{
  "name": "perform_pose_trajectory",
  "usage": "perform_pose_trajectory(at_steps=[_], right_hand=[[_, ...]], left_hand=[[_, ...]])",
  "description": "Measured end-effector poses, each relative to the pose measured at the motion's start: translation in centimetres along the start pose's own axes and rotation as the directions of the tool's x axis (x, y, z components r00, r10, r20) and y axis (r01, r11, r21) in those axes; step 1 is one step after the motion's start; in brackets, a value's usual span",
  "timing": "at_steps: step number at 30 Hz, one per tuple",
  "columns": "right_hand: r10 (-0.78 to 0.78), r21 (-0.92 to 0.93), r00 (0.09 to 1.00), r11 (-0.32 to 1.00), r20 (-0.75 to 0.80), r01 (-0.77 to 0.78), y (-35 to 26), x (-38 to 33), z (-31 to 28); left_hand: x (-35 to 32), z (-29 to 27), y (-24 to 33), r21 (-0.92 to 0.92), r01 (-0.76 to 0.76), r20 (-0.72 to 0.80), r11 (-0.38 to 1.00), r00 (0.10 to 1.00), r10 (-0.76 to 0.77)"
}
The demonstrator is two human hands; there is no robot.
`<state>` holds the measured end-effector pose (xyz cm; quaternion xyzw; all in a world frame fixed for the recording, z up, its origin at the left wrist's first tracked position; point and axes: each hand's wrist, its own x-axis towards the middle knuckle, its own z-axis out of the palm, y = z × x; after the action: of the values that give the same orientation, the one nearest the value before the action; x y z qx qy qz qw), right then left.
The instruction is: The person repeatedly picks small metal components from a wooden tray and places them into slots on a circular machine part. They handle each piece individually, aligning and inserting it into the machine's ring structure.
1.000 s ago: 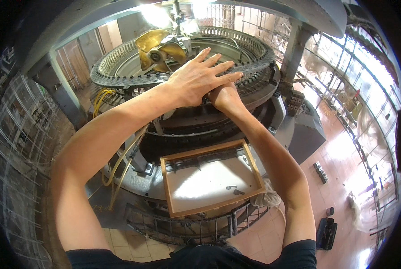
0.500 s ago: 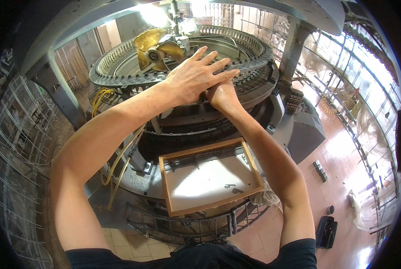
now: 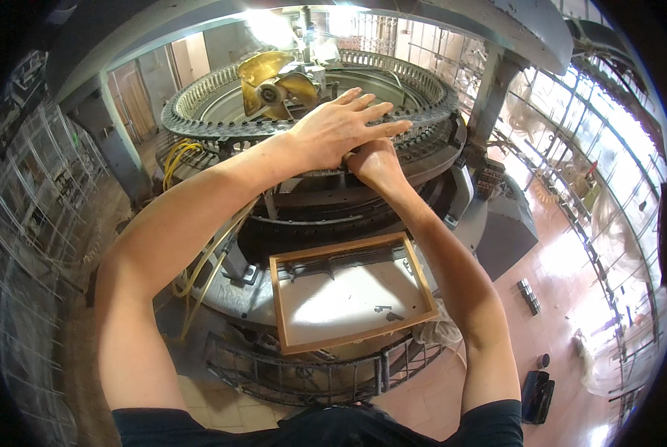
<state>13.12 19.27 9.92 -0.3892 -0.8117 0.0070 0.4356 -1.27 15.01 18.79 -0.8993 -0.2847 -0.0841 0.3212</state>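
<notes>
Both my arms reach out to the dark toothed ring (image 3: 222,132) of a large circular machine that looks like a knitting machine. My left hand (image 3: 339,134) is open, its fingers spread and pointing right over the near edge of the ring. Just below it, partly covered by it, my right hand (image 3: 378,162) is at the machine's edge. The right fingers are hidden behind the left hand, so I cannot tell whether they hold anything. Nearer to me, between my forearms, a wood-framed tray (image 3: 277,305) with a white bottom holds several small dark metal pieces.
A fan with gold blades (image 3: 270,93) stands inside the ring, close to my left hand. Yellow tubes (image 3: 199,279) run down at the left. Grey posts (image 3: 495,93) flank the machine. On the floor at right lie a black case (image 3: 537,397) and a metal part (image 3: 529,296).
The whole view has shifted slightly to the right. My hands keep nearly the same pose at the ring, the left one still spread over the right.
</notes>
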Motion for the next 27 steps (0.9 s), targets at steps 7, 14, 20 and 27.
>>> perform_pose_trajectory(at_steps=[7,14,20,27], right_hand=[[0.061,0.049,0.998,0.997,0.034,-0.063,-2.3,-0.5,-1.3],[0.106,0.055,0.993,0.993,-0.052,-0.103,-3.3,-1.0,-1.6],[0.067,0.040,0.991,0.997,-0.117,-0.063,-4.2,-1.6,-2.1],[0.021,0.257,0.998,0.966,-0.066,-0.003,-10.4,-10.9,-5.0]], left_hand=[[-4.1,-7.9,1.8,-0.268,0.260,-0.293,0.928,0.895,-0.336],[-13.3,-12.1,12.4,-0.615,0.155,-0.542,0.773,0.629,-0.557],[-14.9,-4.7,19.0,-0.951,0.230,-0.039,0.205,0.571,-0.820],[-12.6,2.5,18.8,-0.792,-0.302,0.406,-0.531,0.390,-0.827]])
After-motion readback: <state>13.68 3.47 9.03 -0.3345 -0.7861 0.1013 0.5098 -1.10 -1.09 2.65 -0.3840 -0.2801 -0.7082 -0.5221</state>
